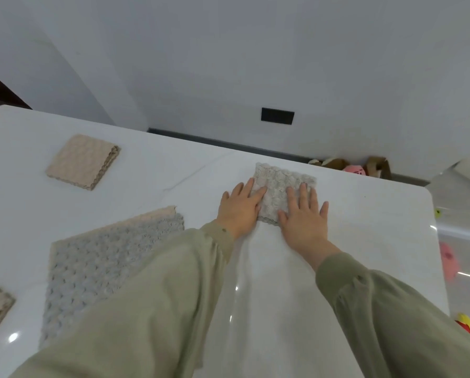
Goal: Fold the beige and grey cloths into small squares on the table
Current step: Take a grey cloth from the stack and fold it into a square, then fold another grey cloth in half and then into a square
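I am pressing my left hand [239, 207] and my right hand [304, 214] flat, with straight fingers, on the folded grey cloth [281, 188], which is lying near the far edge of the white table [173, 170]. An unfolded grey cloth [102, 266] is lying under my left sleeve [146, 296], and a folded beige cloth [82, 160] is resting far to the left.
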Motion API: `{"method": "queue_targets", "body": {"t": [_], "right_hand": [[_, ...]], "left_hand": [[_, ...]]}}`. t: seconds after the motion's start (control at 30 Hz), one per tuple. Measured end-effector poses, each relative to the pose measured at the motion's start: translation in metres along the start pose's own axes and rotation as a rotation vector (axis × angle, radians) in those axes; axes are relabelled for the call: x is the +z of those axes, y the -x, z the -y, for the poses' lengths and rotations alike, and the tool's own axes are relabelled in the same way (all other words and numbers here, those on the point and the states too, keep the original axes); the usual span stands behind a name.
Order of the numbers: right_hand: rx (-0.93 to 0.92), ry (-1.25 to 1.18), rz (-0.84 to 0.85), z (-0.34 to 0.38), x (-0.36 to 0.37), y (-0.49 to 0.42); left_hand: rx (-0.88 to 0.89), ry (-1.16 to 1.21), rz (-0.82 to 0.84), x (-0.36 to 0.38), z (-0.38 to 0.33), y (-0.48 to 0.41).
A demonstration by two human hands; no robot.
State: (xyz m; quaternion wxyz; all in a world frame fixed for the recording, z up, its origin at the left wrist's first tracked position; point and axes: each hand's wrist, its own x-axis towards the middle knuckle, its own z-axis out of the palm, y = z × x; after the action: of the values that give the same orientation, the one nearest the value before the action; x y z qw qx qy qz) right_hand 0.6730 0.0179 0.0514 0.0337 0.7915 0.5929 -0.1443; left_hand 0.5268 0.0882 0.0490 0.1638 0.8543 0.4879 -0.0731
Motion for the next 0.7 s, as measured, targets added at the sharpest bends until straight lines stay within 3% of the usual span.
{"method": "queue_targets", "body": {"t": [0.07, 0.2, 0.43, 0.7], "right_hand": [[0.024, 0.032, 0.059, 0.002, 0.002, 0.001], [0.033, 0.015, -0.039, 0.021, -0.004, 0.011], [-0.166, -0.140, -0.115, 0.096, 0.006, 0.047], [-0.280, -0.380, 0.057, 0.174, 0.041, 0.123]], "left_hand": [[-0.030, -0.036, 0.046, -0.001, 0.003, -0.001], [-0.018, 0.004, 0.007, -0.009, 0.014, 0.015], [-0.136, 0.103, -0.160, -0.012, 0.067, 0.100], [-0.330, 0.149, -0.179, 0.019, 0.133, 0.234]]}}
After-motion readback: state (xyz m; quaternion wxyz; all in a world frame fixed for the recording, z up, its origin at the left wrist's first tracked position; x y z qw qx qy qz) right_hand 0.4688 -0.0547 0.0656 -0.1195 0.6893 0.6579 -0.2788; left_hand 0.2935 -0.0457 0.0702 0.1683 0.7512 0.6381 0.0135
